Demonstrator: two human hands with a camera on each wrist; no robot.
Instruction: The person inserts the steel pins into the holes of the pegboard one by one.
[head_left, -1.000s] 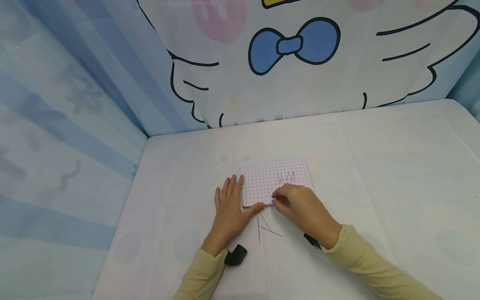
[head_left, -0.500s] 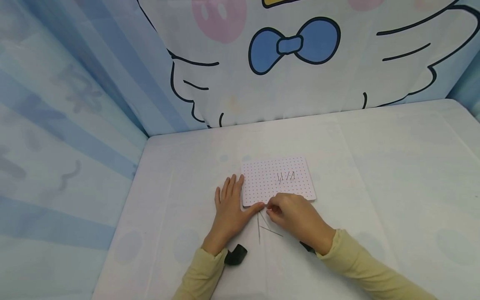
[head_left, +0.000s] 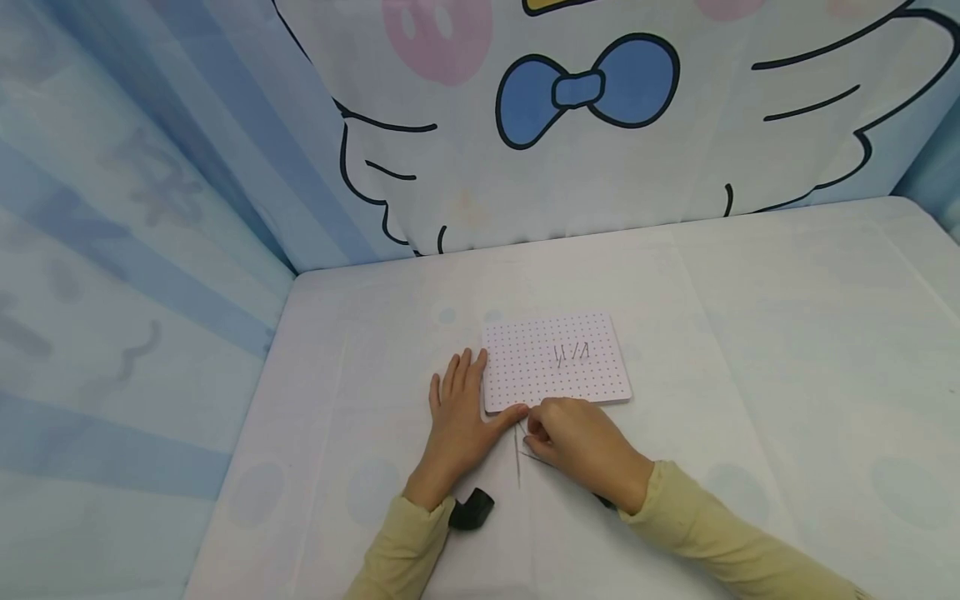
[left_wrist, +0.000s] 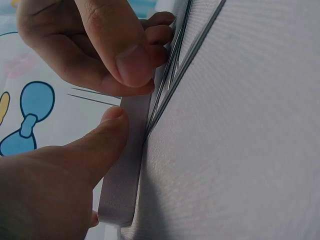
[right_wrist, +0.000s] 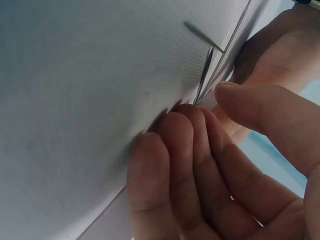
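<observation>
Room right of board (head_left: 525,358); obstacle at left: left hand (head_left: 459,425)

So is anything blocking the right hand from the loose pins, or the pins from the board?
Nothing visible separates the right hand from the pins: its fingers are beside them. Toward the board, the left hand has its thumb at the near edge, by the pins' far ends; most of the board's top is uncovered.

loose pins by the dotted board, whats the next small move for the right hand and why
Probably pinch one of the loose pins: the right hand is right at them, its thumb apart from its index finger, with no pin visible between. The left hand touches the dotted board at its edges, which should help steady it.
</observation>
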